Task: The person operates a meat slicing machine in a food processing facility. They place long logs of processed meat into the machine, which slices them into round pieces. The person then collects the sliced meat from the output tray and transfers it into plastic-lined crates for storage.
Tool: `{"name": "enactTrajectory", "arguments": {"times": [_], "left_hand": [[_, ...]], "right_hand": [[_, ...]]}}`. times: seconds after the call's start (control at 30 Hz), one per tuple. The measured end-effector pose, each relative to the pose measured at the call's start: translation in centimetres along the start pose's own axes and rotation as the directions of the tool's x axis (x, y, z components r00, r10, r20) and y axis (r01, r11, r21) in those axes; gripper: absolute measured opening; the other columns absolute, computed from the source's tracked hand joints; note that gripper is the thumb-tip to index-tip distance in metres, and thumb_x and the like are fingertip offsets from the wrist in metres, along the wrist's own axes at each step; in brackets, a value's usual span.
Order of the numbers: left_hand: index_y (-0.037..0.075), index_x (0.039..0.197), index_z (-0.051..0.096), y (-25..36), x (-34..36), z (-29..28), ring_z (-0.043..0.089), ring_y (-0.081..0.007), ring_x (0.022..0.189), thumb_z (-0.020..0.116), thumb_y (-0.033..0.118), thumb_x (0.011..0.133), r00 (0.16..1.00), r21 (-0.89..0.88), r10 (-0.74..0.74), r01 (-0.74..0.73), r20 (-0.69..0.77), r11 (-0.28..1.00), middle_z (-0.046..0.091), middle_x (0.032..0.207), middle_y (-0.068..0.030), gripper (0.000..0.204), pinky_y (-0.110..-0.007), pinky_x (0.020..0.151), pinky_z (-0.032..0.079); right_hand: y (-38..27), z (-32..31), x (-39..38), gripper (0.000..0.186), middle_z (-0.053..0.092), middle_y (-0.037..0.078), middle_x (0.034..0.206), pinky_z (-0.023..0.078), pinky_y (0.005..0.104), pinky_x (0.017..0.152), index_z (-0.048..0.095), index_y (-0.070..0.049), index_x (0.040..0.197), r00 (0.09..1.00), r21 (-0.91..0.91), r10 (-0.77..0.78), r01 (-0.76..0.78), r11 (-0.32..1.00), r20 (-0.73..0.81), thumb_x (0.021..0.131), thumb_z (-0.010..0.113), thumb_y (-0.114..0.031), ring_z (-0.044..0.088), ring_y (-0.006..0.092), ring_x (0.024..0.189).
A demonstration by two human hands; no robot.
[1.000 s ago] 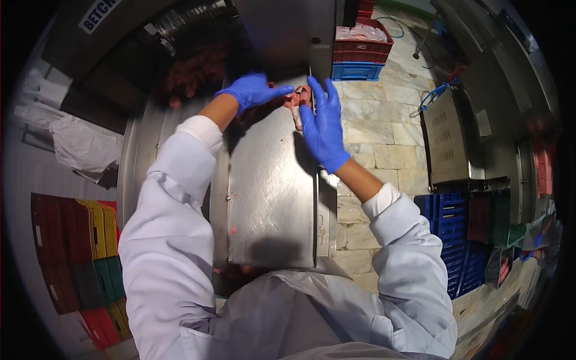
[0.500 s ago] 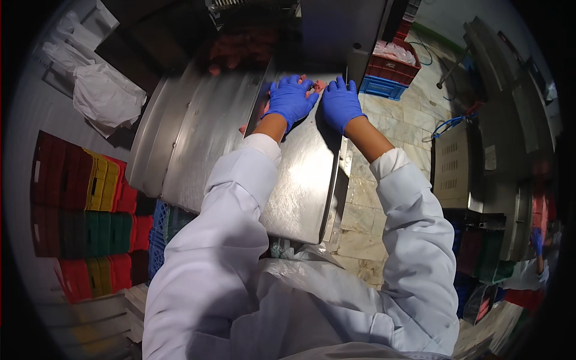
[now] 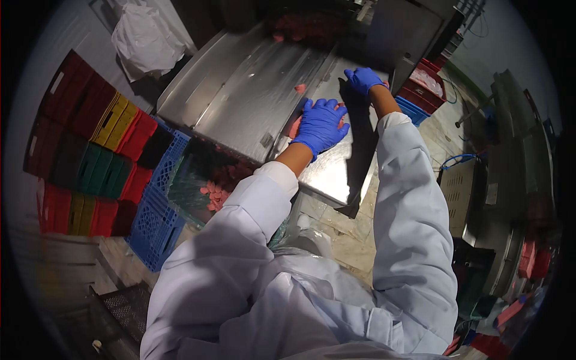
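Under the left hand (image 3: 322,127), pink meat (image 3: 295,127).

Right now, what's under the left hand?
Pink meat peeks out around the left hand, on the metal table. The hand hides what is right beneath it, so I can't tell how much there is.

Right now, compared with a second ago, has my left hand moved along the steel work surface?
Yes: your left hand has come toward you, away from the far end of the steel work surface.
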State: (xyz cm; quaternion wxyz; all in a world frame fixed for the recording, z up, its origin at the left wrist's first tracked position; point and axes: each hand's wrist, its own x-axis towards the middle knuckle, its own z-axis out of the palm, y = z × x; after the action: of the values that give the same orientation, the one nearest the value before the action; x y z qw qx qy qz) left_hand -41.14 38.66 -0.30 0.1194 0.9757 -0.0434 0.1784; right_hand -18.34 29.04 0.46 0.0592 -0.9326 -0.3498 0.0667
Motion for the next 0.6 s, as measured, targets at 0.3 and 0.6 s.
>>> {"name": "enactTrajectory", "arguments": {"times": [0.3, 0.6], "left_hand": [[0.015, 0.102, 0.065, 0.4, -8.6, -4.4, 0.053, -0.0275, 0.102, 0.061, 0.041, 0.079, 0.999, -0.02, 0.022, -0.022, 0.025, 1.0, 0.057, 0.103, -0.0084, 0.036, -0.047, 0.095, 0.035], [0.017, 0.09, 0.062, -3.0, -18.9, -7.1, 0.051, -0.0249, 0.093, 0.064, 0.034, 0.075, 0.882, 0.041, 0.469, -0.468, -0.051, 0.883, 0.052, 0.088, -0.0054, 0.023, -0.044, 0.094, 0.04]], "right_hand": [[-12.0, 4.5, -7.5, 0.043, 0.06, 0.02, 0.116, 0.045, 0.0466, 0.091, 0.063, -0.004, 0.116, 0.929, 0.121, -0.174, 0.224, 0.967, -0.327, 0.09, 0.049, -0.036, 0.055, 0.0427, 0.101], [-21.3, 7.6, -18.4, 0.043, 0.058, 0.021, 0.121, 0.04, 0.0437, 0.098, 0.059, 0.002, 0.12, 0.861, 0.339, -0.147, 0.341, 0.877, -0.486, 0.093, 0.05, -0.031, 0.053, 0.0404, 0.109]]}}
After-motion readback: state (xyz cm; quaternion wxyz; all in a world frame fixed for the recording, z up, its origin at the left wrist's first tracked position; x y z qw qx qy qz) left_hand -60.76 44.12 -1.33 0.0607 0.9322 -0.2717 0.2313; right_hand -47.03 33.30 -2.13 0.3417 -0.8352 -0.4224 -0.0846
